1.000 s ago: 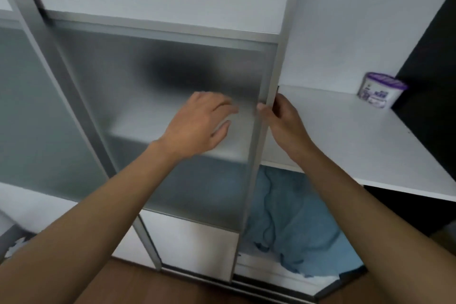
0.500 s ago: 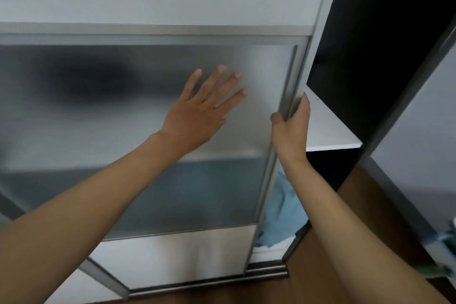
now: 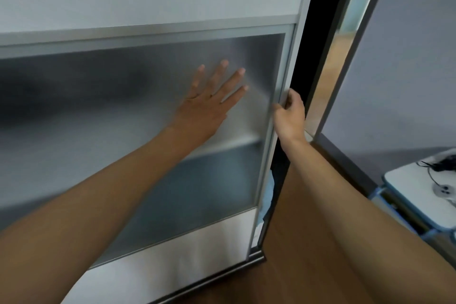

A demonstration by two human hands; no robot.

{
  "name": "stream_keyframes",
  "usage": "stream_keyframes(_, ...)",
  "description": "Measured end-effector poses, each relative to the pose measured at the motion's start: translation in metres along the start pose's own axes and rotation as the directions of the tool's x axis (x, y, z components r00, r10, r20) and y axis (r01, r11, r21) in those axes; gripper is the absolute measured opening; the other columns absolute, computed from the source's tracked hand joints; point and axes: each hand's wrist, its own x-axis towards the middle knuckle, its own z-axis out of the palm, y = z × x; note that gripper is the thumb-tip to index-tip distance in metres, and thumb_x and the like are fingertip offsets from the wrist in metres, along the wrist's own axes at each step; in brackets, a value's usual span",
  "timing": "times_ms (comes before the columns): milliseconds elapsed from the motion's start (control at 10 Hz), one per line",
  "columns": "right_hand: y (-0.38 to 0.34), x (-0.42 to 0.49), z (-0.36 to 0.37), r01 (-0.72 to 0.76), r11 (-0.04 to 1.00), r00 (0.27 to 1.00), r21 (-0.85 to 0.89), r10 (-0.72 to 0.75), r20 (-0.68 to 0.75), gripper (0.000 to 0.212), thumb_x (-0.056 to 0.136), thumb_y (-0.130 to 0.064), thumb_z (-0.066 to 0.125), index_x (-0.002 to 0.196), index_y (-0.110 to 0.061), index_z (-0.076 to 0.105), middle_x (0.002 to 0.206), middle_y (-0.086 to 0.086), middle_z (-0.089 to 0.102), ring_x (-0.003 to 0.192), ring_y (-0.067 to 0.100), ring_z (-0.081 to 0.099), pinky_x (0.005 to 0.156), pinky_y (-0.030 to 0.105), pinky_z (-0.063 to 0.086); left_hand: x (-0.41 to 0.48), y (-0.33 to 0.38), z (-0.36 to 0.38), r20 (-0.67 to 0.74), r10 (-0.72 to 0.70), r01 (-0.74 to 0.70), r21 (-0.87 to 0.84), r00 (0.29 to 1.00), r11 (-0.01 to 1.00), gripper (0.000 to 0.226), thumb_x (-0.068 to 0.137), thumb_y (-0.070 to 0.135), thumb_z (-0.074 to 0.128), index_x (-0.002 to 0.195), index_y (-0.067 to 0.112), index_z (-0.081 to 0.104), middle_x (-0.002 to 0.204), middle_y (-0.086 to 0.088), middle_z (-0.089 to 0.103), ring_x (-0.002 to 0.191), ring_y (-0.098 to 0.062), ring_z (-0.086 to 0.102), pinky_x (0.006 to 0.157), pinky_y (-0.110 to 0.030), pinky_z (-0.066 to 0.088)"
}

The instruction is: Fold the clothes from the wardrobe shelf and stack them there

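while left hand lies spread flat on frosted door | right hand fingers curled round its edge

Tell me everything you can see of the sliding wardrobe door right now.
The sliding wardrobe door is a grey metal frame holding a frosted translucent panel, with opaque white panels above and below. It stands upright in its floor track, nearly shut, leaving a narrow dark gap at its right edge. The left hand lies flat on the frosted panel, fingers spread; the right hand grips the right frame edge. A shelf and blue fabric show dimly behind.
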Motion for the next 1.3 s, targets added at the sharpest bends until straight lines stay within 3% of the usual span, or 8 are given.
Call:
stream_keyframes(100,0.006,0.015,-0.016,0.0,1.0,1.0,0.03,0.001,-0.02,0.043,0.093,-0.004,0.056,0.136,-0.006,0.054,0.131,0.015,0.06,0.122,0.029,0.057,0.107,0.043,0.048,0.019,0.016,-0.001,-0.011,0.009,-0.008,0.029,1.0,1.0,0.077,0.087,0.026,0.061,0.156,0.023,0.027,0.165,-0.006,0.023,0.149,-0.039,0.025,0.114,-0.064,0.013)
stream_keyframes(400,0.032,0.049,-0.054,-0.075,0.996,0.996,0.04,0.076,-0.036,0.045,0.095,-0.004,0.054,0.14,-0.011,0.051,0.132,0.005,0.059,0.123,0.019,0.054,0.105,0.028,0.044,0.064,0.055,0.004,0.045,-0.013,0.013,-0.02,0.999,1.0,0.079,0.087,0.017,0.063,0.157,0.026,0.026,0.166,-0.004,0.018,0.15,-0.039,0.02,0.113,-0.064,0.007)
stream_keyframes(700,0.042,0.069,-0.084,-0.112,0.991,0.994,0.071,0.112,0.003,0.045,0.095,-0.011,0.059,0.14,-0.013,0.05,0.131,0.007,0.06,0.12,0.023,0.056,0.106,0.039,0.048,0.09,0.076,0.0,0.132,-0.01,0.023,-0.097,0.991,0.995,0.078,0.089,0.018,0.062,0.157,0.027,0.025,0.166,-0.003,0.015,0.151,-0.038,0.013,0.115,-0.063,0.0)
stream_keyframes(900,0.041,0.059,-0.099,-0.062,0.995,0.997,0.077,0.058,0.057,0.047,0.097,-0.007,0.058,0.142,-0.011,0.048,0.137,0.007,0.058,0.127,0.022,0.054,0.11,0.043,0.046,0.093,0.089,-0.006,0.276,-0.029,0.051,-0.074,0.961,0.996,0.083,0.094,0.014,0.053,0.159,0.029,0.003,0.167,-0.001,-0.011,0.152,-0.034,-0.014,0.112,-0.059,-0.023)
stream_keyframes(1000,0.035,0.038,-0.098,-0.001,0.991,0.999,0.135,-0.005,0.045,0.05,0.097,-0.009,0.058,0.144,-0.02,0.046,0.145,0.0,0.047,0.132,0.015,0.046,0.113,0.037,0.042,0.088,0.094,-0.018,0.307,-0.037,0.076,-0.114,0.951,0.991,0.082,0.087,0.016,0.054,0.159,0.022,0.014,0.168,-0.005,-0.004,0.153,-0.035,-0.005,0.118,-0.058,-0.011)
stream_keyframes(1100,0.03,0.008,-0.084,0.116,0.968,0.981,0.22,-0.146,0.125,0.05,0.093,-0.007,0.057,0.134,-0.033,0.05,0.141,-0.008,0.048,0.127,0.006,0.048,0.106,0.027,0.042,0.068,0.1,-0.039,0.328,-0.142,0.227,-0.237,0.934,0.945,0.074,0.079,0.019,0.055,0.151,0.016,0.037,0.166,-0.01,0.017,0.152,-0.034,0.017,0.12,-0.056,0.018)
stream_keyframes(1200,0.023,-0.002,-0.063,0.182,0.95,0.949,0.255,-0.238,0.207,0.049,0.09,-0.004,0.057,0.127,-0.035,0.054,0.132,-0.01,0.054,0.121,0.003,0.053,0.097,0.015,0.045,0.037,0.089,-0.058,0.37,-0.246,0.396,-0.414,0.896,0.819,0.068,0.077,0.014,0.056,0.144,0.011,0.046,0.157,-0.012,0.038,0.14,-0.034,0.04,0.109,-0.048,0.036)
stream_keyframes(1300,0.046,-0.021,-0.058,0.229,0.95,0.926,0.211,-0.279,0.253,0.049,0.09,0.006,0.055,0.123,-0.03,0.058,0.121,-0.017,0.055,0.114,0.0,0.055,0.089,0.005,0.043,-0.024,0.085,-0.08,0.535,-0.403,0.655,-0.457,0.743,0.602,0.06,0.083,0.011,0.06,0.142,0.018,0.048,0.14,-0.004,0.057,0.123,-0.027,0.056,0.098,-0.041,0.047)
